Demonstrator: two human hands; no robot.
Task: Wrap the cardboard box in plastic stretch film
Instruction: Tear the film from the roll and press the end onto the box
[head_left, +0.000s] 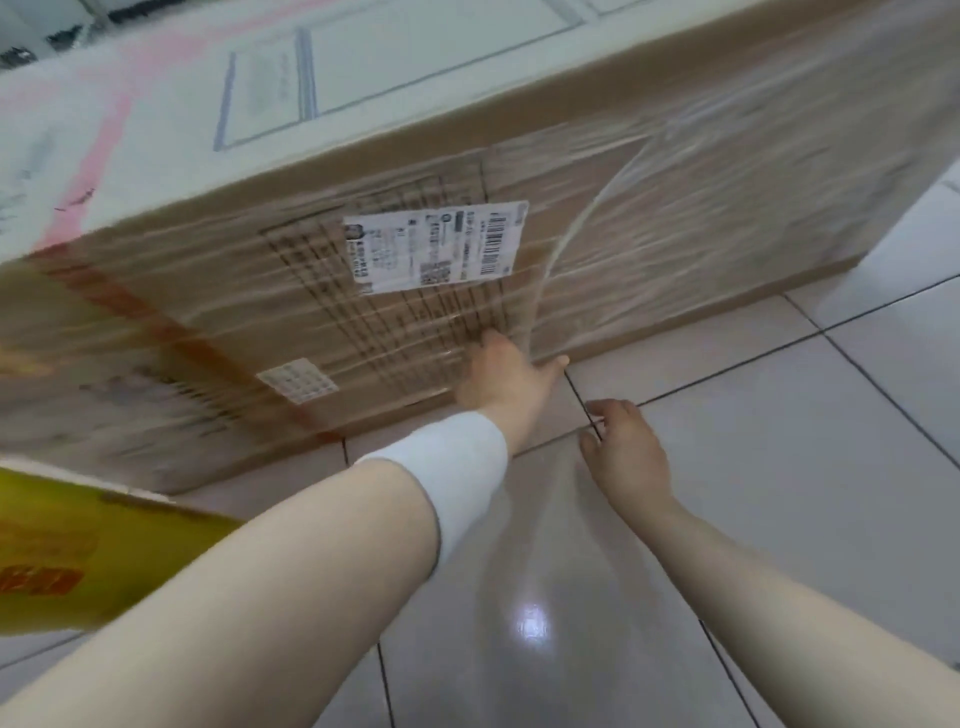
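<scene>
- The left hand (511, 376) lies flat against the near side of the cardboard box (208, 322). Its fingers are straight and spread, pressing on the film and gripping nothing.
- A white wristband (460, 467) sits on the left forearm just behind that hand.
- The right hand (626, 454) hovers over the floor just right of the left one, apart from the box. Its fingers are loosely bent and relaxed, with nothing visibly in them.
- The plastic stretch film (701, 218) covers the box's near side in wrinkled, streaky bands. A loose edge curves down from the upper right to the bottom of the box, by the left hand's outermost finger.
- The box is large and stands on the tiled floor (779, 415), filling the upper half of the view.
- A white shipping label (436, 244) with barcodes shows under the film above the left hand. A smaller pale sticker (298, 379) is lower and to the left.
- The box's top looks pale, with pink and blue lines, though it is blurred.
- A yellow carton (78, 561) with red print juts in at the lower left, near the left forearm.
</scene>
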